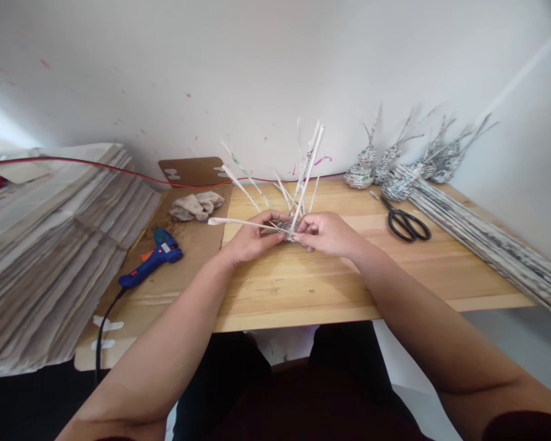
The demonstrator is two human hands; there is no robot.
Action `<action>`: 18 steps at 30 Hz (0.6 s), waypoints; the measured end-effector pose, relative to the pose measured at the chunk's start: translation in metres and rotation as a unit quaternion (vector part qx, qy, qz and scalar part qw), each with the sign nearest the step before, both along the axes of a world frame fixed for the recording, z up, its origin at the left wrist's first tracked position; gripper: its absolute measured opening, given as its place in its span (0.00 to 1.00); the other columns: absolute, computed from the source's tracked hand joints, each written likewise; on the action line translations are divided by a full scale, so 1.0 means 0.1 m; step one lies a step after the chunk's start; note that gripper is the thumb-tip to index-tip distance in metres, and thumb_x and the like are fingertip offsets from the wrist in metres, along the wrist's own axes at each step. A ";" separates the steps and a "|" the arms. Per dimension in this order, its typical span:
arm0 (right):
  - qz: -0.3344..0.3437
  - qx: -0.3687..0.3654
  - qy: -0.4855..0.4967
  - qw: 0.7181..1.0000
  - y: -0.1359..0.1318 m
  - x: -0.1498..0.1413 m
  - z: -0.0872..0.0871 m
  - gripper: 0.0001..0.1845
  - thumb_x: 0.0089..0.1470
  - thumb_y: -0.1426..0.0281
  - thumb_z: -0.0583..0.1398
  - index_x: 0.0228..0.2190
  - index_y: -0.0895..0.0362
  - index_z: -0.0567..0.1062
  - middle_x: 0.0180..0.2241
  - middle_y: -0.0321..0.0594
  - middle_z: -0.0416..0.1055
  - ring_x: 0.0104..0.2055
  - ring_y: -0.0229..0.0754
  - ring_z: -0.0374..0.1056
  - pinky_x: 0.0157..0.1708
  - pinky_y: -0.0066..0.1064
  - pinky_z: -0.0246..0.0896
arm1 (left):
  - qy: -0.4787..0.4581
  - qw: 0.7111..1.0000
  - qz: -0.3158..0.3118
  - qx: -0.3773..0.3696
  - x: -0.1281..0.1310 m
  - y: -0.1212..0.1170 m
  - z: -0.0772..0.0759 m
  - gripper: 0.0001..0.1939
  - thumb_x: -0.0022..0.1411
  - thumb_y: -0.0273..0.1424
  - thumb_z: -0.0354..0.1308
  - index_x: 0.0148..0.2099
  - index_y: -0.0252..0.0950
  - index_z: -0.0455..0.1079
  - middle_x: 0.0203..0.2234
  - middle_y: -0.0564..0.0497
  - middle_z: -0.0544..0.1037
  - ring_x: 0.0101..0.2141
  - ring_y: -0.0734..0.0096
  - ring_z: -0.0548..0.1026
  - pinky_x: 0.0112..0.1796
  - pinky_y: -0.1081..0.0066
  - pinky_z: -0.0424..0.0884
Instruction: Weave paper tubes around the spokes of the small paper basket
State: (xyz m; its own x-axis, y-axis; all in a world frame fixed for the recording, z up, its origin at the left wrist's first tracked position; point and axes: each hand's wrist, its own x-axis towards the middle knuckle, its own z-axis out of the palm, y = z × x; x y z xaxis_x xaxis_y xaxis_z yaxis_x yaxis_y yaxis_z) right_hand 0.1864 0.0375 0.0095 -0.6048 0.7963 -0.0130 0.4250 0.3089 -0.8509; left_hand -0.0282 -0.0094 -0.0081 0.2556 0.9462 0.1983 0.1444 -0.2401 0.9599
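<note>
A small woven base of rolled-paper tubes [285, 228] rests on the wooden table, partly covered by my fingers. Several white and printed paper tubes [308, 174] stand up from it, leaning outward. My left hand [256, 236] grips its left side, thumb in front and fingers behind. Past that hand, one paper tube [229, 221] sticks out nearly level to the left. My right hand [321, 233] pinches the front right of the weave with thumb and forefinger, beside the foot of an upright tube.
A blue glue gun [153, 260] lies on cardboard at left, near a crumpled cloth [196, 206] and a tall stack of newspaper [59, 257]. Black scissors [406, 223] lie at right. Behind them stand several gourd-shaped paper weavings [397, 180] and a bundle of paper tubes [491, 239].
</note>
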 end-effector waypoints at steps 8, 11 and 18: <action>-0.005 -0.074 0.007 0.997 -0.01 0.01 0.07 0.13 0.49 0.64 0.70 0.31 0.58 0.75 0.21 0.36 0.73 0.21 0.36 0.70 0.20 0.26 0.67 | -0.031 0.999 0.029 -0.003 0.03 0.04 -0.08 0.12 0.56 0.35 0.66 0.40 0.34 0.74 0.37 0.47 0.79 0.35 0.69 0.76 0.40 0.68 0.72; -0.009 -0.096 0.008 0.995 -0.04 0.00 0.09 0.16 0.50 0.59 0.70 0.31 0.58 0.75 0.18 0.35 0.72 0.17 0.35 0.68 0.16 0.25 0.64 | -0.005 0.999 0.042 0.000 0.05 0.03 -0.07 0.12 0.55 0.35 0.66 0.39 0.34 0.75 0.36 0.47 0.80 0.34 0.69 0.76 0.39 0.68 0.72; -0.057 -0.153 0.065 0.984 -0.01 -0.01 0.13 0.16 0.47 0.63 0.71 0.25 0.59 0.71 0.20 0.36 0.74 0.20 0.34 0.70 0.18 0.23 0.60 | -0.027 0.999 0.006 0.039 0.05 0.02 -0.04 0.12 0.54 0.34 0.69 0.41 0.36 0.78 0.42 0.46 0.80 0.43 0.64 0.78 0.47 0.63 0.73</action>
